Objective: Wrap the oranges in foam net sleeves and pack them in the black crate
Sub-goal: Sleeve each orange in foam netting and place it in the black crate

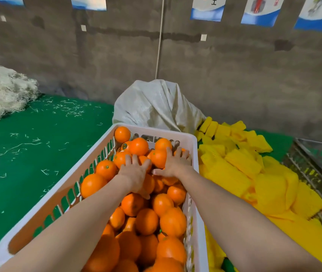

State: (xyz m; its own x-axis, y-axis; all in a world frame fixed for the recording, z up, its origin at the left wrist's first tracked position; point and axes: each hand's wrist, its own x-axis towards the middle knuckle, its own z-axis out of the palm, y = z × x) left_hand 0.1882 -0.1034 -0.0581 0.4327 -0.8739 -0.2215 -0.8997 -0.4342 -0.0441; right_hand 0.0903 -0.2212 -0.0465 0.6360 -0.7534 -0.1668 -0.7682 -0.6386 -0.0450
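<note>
So we're right at the start of a round here, the grabbing part. We're reaching both arms deep into the white crate [152, 132], which is piled with oranges [146, 220] and running from 6 up toward 12 o'clock in front of us. Our left hand [134, 173] is lying palm down on the heap near the far end, fingers spread and only lightly bent over a couple of fruit. Our right hand [172, 166] is doing the same just beside it at 1 o'clock, thumb sticking out toward the left one. Neither is closing round a single orange as far as we can see, so we're calling both loose and holding nothing. Next we're probably needing to settle on one orange, curl round it, lift it out and swing over to the yellow sleeves [240, 163] heaped at 2 to 4 o'clock against the crate's right wall. That wall is sitting between fruit and sleeves, so we're having to lift clear over it. Annoying bit: the black crate isn't showing anywhere. Also hanging around are a white sack [156, 103] at 12, a pile of white netting [1, 93] at 10 on the green mat [38, 154], and a metal rack [313, 163] at 3.
</note>
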